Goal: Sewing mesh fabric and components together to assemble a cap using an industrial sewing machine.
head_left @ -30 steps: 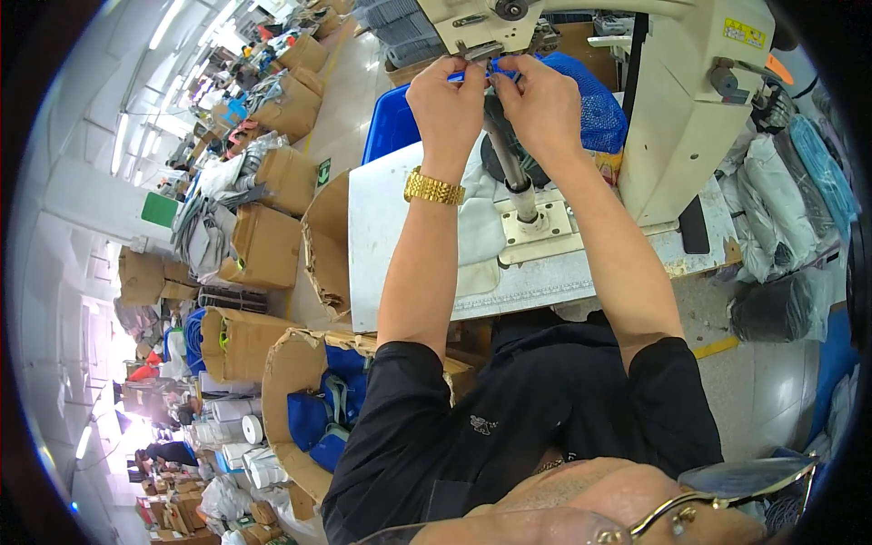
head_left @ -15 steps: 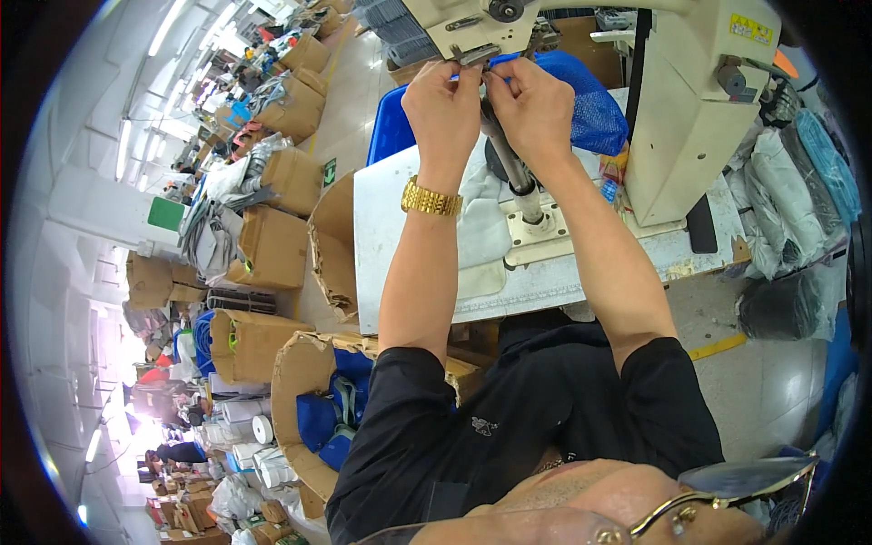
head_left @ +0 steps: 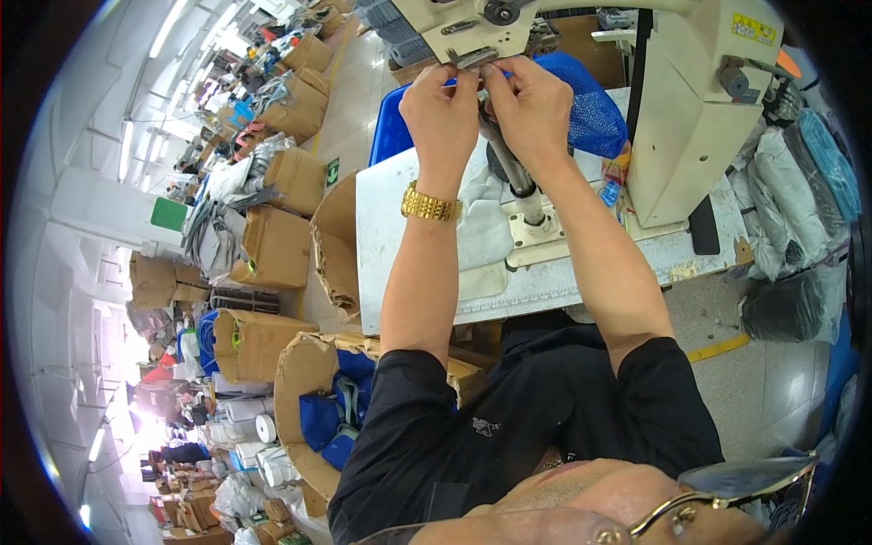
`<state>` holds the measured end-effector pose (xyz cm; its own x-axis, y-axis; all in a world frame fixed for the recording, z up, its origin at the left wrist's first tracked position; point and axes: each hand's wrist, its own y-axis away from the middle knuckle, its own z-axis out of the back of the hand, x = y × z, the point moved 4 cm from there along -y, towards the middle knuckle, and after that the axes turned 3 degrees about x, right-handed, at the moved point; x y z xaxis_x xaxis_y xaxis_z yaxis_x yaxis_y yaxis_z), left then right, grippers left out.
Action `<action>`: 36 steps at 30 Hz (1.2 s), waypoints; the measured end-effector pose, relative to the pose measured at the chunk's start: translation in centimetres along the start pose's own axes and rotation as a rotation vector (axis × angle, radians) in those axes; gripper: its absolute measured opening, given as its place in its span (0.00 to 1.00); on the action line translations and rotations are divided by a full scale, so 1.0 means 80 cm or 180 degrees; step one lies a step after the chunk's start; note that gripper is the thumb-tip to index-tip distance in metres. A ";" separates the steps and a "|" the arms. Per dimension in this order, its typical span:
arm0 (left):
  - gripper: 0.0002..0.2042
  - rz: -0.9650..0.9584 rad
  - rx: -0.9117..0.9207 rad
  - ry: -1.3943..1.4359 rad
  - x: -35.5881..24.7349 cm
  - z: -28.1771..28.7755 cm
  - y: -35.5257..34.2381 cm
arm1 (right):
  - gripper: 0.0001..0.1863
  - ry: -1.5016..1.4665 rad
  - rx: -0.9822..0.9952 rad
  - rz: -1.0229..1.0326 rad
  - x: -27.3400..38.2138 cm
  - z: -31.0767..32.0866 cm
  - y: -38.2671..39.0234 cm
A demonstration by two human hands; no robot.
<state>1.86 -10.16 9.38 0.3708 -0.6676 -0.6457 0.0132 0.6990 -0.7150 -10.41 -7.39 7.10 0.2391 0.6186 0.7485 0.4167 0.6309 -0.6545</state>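
Both my hands are raised close together under the head of a cream industrial sewing machine (head_left: 481, 32), near its needle area. With thumb and fingertips pressed together, my left hand (head_left: 440, 118) pinches something small. Beside it, my right hand (head_left: 534, 113) is closed in a like pinch, its fingertips almost touching the left ones. What lies between the fingers is mostly hidden and too small to name. Below the hands stands the machine's metal post (head_left: 510, 162), fixed to the white worktable (head_left: 386, 236). Pale flat pieces (head_left: 481, 232) lie left of the post's base.
A blue bin (head_left: 389, 127) and blue mesh material (head_left: 592, 104) are behind my hands. The machine's column (head_left: 695, 136) rises at the right, beside a dark phone-like slab (head_left: 702, 227). Cardboard boxes (head_left: 283, 250) line the left; an open carton (head_left: 292, 391) holds blue pieces. Plastic-wrapped bundles (head_left: 790, 191) stand right.
Both hands stay in nearly the same place under the machine head, with only slight shifts at the fingertips. The whole view has moved a little.
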 end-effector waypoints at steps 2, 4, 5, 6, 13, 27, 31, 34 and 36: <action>0.10 0.0023 0.0010 0.0067 -0.005 -0.001 0.003 | 0.08 -0.0015 0.0011 -0.0035 0.000 0.002 0.001; 0.10 0.0065 0.0015 0.0135 -0.003 -0.001 0.004 | 0.08 -0.0009 0.0038 0.0073 -0.004 0.002 0.002; 0.09 0.0038 0.0006 0.0100 0.001 -0.001 0.004 | 0.08 0.0001 0.0050 0.0058 -0.008 0.000 0.005; 0.09 0.0012 -0.0003 0.0064 0.005 0.000 0.004 | 0.08 0.0011 0.0043 0.0056 -0.011 -0.001 0.009; 0.09 -0.0009 0.0029 -0.0224 -0.021 0.002 0.011 | 0.06 -0.0062 -0.0189 -0.0082 -0.002 0.000 0.015; 0.09 0.0000 0.0056 -0.0289 -0.023 0.002 0.009 | 0.05 0.0089 -0.0369 0.0171 0.001 -0.006 0.011; 0.09 0.0023 0.0050 -0.0271 -0.024 0.003 0.012 | 0.05 0.0111 -0.0341 0.0225 -0.001 -0.006 0.012; 0.09 0.0040 0.0093 -0.0400 -0.025 0.003 0.011 | 0.04 0.0088 -0.0306 0.0253 -0.003 -0.006 0.012; 0.10 0.0121 0.0077 -0.0367 -0.028 0.002 0.012 | 0.04 0.0072 -0.0301 0.0231 -0.002 -0.004 0.011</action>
<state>1.20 -7.97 10.21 0.4758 -0.6074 -0.6361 0.0191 0.7302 -0.6830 -9.82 -7.05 6.47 0.2908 0.6496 0.7025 0.4782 0.5373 -0.6947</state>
